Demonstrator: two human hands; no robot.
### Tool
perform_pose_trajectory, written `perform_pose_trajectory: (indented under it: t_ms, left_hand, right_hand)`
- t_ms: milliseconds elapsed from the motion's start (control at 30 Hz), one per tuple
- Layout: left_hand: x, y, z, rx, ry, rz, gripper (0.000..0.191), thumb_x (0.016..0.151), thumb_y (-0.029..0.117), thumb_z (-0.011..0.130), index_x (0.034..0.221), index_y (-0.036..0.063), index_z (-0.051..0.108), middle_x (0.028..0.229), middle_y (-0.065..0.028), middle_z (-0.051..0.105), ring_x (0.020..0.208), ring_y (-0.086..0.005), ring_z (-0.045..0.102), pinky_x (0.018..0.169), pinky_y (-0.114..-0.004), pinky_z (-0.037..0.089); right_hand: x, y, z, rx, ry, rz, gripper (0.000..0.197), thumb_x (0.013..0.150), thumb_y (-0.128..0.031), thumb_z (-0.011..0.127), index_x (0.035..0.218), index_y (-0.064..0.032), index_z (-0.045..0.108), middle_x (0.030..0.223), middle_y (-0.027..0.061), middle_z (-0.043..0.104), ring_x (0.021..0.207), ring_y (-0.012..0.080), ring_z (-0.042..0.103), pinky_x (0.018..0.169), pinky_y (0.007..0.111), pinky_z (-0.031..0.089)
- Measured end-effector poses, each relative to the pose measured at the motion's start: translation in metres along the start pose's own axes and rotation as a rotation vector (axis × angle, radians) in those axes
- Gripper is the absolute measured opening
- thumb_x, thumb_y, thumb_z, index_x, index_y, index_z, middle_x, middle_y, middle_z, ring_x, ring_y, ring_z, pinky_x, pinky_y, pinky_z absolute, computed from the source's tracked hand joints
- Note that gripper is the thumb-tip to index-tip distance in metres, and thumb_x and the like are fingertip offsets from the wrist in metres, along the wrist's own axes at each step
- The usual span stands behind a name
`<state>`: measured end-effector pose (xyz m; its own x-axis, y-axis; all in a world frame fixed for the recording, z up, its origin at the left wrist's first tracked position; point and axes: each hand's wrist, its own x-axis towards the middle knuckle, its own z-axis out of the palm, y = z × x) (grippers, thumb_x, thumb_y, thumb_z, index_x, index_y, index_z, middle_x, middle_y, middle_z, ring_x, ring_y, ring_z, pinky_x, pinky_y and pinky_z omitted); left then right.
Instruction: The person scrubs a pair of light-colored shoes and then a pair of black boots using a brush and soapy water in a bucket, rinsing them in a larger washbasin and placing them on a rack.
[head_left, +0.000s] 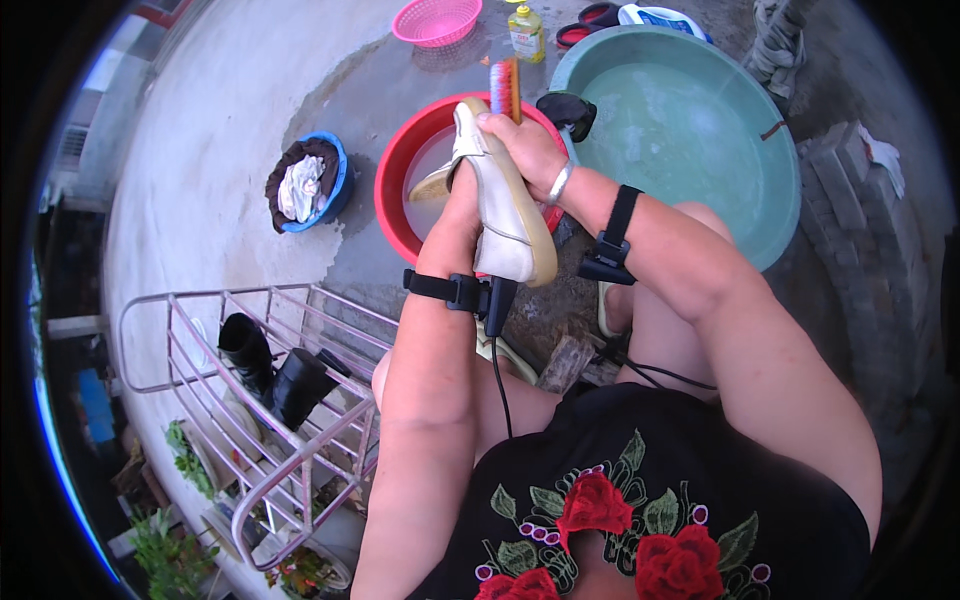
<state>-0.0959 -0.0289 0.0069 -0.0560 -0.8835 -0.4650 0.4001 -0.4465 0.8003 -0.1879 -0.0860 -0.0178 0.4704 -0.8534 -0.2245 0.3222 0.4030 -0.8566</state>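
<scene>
A white shoe with a tan sole (510, 217) is held up over the red basin (390, 217), its toe pointing away from me. My left hand (466, 184) reaches inside the shoe's opening; its fingers are hidden there. In my right hand (529, 150) is a scrubbing brush (506, 90) with red, white and blue bristles, and the thumb lies against the sole near the toe. Cloudy water stands in the basin, where a second shoe (431, 186) rests partly in view.
A large green tub (787, 217) of water stands at right, a dark item on its rim. Beyond are a pink basket (437, 21) and a yellow pump bottle (526, 37). At left are a blue basin (346, 176) with cloth and a metal rack (281, 450) holding black boots (296, 386).
</scene>
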Motion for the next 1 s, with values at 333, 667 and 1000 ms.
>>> perform_pose_trajectory:
  t_ms: [333, 667, 1000]
  left_hand:
    - [0.002, -0.008, 0.001, -0.126, 0.019, 0.044, 0.05, 0.094, 0.052, 0.045, 0.109, 0.0055, 0.056, 0.088, -0.0071, 0.063, 0.072, -0.0177, 0.064, 0.059, -0.03, 0.054]
    - [0.01, -0.002, -0.01, 0.041, -0.146, 0.158, 0.038, 0.093, 0.016, 0.053, 0.126, 0.0, 0.043, 0.112, -0.0099, 0.057, 0.094, -0.0168, 0.059, 0.076, -0.031, 0.053]
    - [-0.017, -0.005, 0.029, 0.717, 0.187, 0.449, 0.048, 0.089, 0.016, 0.054, 0.132, -0.0009, 0.041, 0.118, -0.0176, 0.056, 0.105, -0.0279, 0.057, 0.089, -0.037, 0.047]
  right_hand:
    - [-0.006, -0.007, -0.001, 0.069, -0.019, 0.088, 0.035, 0.088, -0.034, 0.059, 0.099, -0.0015, 0.059, 0.086, 0.0061, 0.062, 0.073, 0.0126, 0.059, 0.066, 0.028, 0.049]
    - [-0.003, -0.007, -0.003, 0.101, -0.066, 0.116, 0.037, 0.087, -0.035, 0.059, 0.097, 0.0001, 0.06, 0.082, 0.0073, 0.063, 0.069, 0.014, 0.06, 0.063, 0.029, 0.049]
    - [0.002, -0.015, -0.014, 0.16, -0.108, 0.039, 0.039, 0.089, -0.033, 0.058, 0.108, 0.0006, 0.06, 0.093, 0.0057, 0.064, 0.079, 0.0116, 0.06, 0.073, 0.025, 0.047]
